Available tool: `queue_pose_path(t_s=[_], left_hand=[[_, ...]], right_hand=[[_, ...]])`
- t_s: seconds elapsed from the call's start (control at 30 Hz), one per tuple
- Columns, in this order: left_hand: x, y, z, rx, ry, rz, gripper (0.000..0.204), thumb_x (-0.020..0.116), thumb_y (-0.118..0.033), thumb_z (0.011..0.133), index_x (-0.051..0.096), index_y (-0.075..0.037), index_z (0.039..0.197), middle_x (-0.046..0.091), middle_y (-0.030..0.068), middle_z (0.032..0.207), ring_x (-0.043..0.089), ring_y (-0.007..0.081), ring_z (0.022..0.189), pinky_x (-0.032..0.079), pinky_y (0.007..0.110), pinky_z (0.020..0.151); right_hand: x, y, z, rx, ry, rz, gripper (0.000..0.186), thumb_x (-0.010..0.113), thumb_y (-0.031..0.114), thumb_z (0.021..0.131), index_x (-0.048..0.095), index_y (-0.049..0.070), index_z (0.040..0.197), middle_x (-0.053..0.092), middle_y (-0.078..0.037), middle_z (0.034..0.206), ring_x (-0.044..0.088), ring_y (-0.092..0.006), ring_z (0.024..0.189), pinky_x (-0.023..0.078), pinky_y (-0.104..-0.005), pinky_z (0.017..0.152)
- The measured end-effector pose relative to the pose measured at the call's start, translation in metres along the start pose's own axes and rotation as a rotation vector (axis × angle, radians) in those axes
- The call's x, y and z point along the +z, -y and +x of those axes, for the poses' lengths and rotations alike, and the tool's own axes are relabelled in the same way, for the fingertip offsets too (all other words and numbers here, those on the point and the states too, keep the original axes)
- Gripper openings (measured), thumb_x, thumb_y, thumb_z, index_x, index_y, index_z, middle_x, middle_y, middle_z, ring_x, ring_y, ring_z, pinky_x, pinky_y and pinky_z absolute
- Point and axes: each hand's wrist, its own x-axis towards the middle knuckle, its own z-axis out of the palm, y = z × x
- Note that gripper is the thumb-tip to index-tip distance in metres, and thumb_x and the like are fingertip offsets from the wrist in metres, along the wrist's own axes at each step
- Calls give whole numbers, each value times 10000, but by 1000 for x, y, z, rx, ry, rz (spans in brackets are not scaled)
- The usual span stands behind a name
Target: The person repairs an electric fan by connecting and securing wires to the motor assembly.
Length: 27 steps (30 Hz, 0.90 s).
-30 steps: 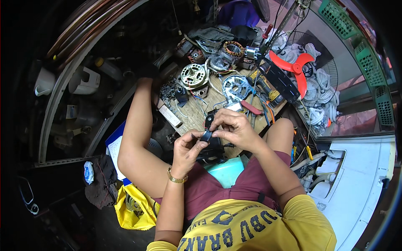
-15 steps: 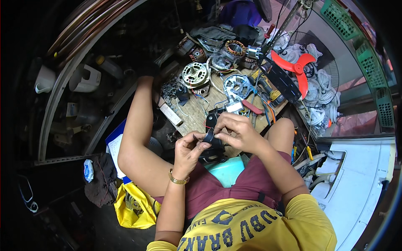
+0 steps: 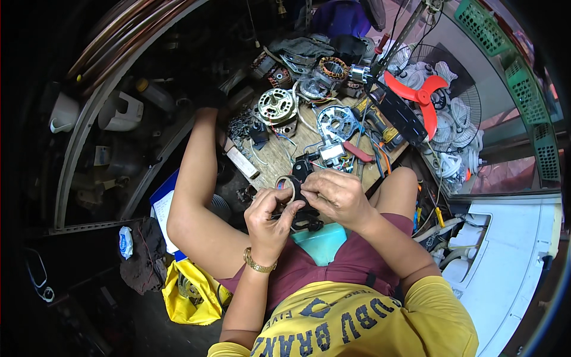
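Cluttered wooden worktop [image 3: 279,157], motor parts at far edge. My left hand [image 3: 267,217] and right hand [image 3: 336,196] both pinch tape roll [image 3: 289,186]; light, stiff ring, best held by rim.

A low wooden board [image 3: 279,156] serves as the work surface, between the person's knees. On it lie several motor parts: a round silver motor housing [image 3: 276,106] at the far left, a metal end cover with holes [image 3: 335,122] near the middle, and a stator with copper windings [image 3: 332,68] at the far edge. A yellow and black power tool [image 3: 377,122] lies at the right side. Thin coloured wires [image 3: 284,138] run across the board, and a small pile of dark screws [image 3: 239,127] sits at its left edge.
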Motion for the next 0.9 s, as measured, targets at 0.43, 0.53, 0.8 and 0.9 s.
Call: queue_pose_path(t_s=[0.43,0.53,0.8,0.9], left_hand=[[-1,-2,1,21,45,0,200,816,-7,761,698,27,918,649,101,762,553,185,631,449,285,582],[0,0,-3,0,45,-49,214,805,18,765,710,32,956,657,101,784,566,175,638,458,281,590],[2,7,-7,-111,-58,-90,216,792,50,770,716,34,972,679,103,821,600,164,686,477,273,608],[3,3,-7,-24,-40,33,212,802,35,760,718,24,954,696,112,830,612,211,719,490,302,647]], right_hand=[[1,-5,-2,70,96,-15,189,734,69,822,576,5,904,633,-137,824,648,-322,742,525,-395,664],[3,-15,0,90,99,-55,182,715,72,844,563,4,919,630,-135,831,643,-323,731,523,-401,666],[3,2,-3,191,-17,62,151,740,38,808,661,-2,931,679,-132,845,674,-298,767,545,-380,695],[8,-1,-5,91,-62,18,134,746,66,815,639,6,869,666,-117,816,668,-285,754,541,-380,682]])
